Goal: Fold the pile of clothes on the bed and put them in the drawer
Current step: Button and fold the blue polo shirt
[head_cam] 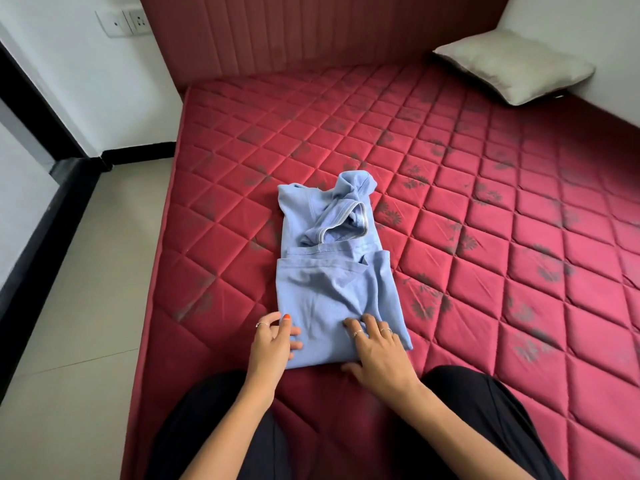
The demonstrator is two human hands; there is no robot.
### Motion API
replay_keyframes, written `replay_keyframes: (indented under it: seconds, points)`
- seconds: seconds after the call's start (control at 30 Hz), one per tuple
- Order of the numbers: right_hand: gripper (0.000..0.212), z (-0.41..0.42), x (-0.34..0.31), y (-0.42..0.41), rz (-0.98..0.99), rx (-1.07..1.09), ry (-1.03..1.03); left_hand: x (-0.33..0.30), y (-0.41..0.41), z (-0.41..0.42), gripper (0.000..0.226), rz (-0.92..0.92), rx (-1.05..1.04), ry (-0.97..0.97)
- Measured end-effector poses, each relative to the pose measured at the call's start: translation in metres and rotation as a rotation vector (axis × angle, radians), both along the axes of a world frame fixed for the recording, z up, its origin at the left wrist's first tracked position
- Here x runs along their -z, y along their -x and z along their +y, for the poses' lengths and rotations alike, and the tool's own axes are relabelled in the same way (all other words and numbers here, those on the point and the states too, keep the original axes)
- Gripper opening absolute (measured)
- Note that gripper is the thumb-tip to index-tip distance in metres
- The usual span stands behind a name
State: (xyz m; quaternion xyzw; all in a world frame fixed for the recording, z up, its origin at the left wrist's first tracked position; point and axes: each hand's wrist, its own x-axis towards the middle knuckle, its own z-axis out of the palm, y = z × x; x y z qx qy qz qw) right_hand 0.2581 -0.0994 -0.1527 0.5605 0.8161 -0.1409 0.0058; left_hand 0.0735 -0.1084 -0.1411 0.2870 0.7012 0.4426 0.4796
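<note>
Right hand (375, 355): lying flat on the near right part of the blue garment (332, 299), fingers spread and straight, pressing the cloth down, gripping nothing.
Left hand (273, 344): resting at the garment's near left edge, fingers loosely bent against the cloth; whether it is pinching the edge I cannot tell.
Blue garment: lying lengthwise on the red mattress (485, 237), sides folded inward, near half creased.
Collar end (341, 216): bunching up at the far end, not lying flat.
Advice: judging from this, smoothing outward from the middle, flattening the collar, then folding near edge to far.
Pillow (516, 65): sitting at the far right corner, well apart.
Drawer: not showing in view.
</note>
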Motion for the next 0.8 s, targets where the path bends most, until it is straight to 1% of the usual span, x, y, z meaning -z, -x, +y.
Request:
replay_keyframes:
  seconds: [0.07, 0.1, 0.2, 0.23, 0.3, 0.4, 0.47, 0.57, 0.67, 0.73, 0.8]
  points:
    - [0.075, 0.007, 0.001, 0.001, -0.046, -0.029, -0.151, -0.002, -0.002, -0.002, 0.017, 0.061, 0.031, -0.025]
    - [0.068, 0.009, -0.003, 0.002, -0.074, -0.041, -0.186, -0.003, -0.004, -0.004, 0.017, 0.098, 0.052, -0.045]
    - [0.038, 0.012, -0.027, 0.003, -0.034, -0.094, -0.161, -0.009, -0.005, -0.008, 0.015, 0.139, 0.076, -0.105]
    - [0.033, 0.014, -0.033, 0.001, -0.015, -0.122, -0.136, -0.011, -0.002, -0.008, 0.012, 0.133, 0.060, -0.122]
    - [0.030, 0.015, -0.047, -0.006, -0.014, -0.169, -0.054, -0.014, 0.004, -0.008, 0.011, 0.142, 0.010, -0.158]
    - [0.032, 0.008, -0.069, -0.018, -0.084, -0.248, 0.081, -0.018, 0.005, -0.014, 0.012, 0.222, -0.014, -0.216]
    - [0.034, -0.009, -0.077, -0.024, -0.085, -0.290, 0.208, -0.022, 0.003, -0.018, 0.011, 0.281, 0.020, -0.257]
    - [0.034, -0.037, -0.077, -0.026, -0.028, -0.363, 0.374, -0.021, -0.003, -0.018, 0.011, 0.369, 0.120, -0.278]
    - [0.036, -0.039, -0.075, -0.022, 0.016, -0.365, 0.567, -0.017, -0.009, -0.016, 0.011, 0.405, 0.211, -0.266]
    - [0.028, -0.023, -0.075, -0.018, 0.124, -0.303, 0.524, -0.014, -0.009, -0.016, 0.010, 0.424, 0.234, -0.248]
    - [0.019, 0.001, -0.073, -0.016, 0.250, -0.126, 0.344, -0.012, -0.008, -0.015, 0.008, 0.424, 0.220, -0.221]
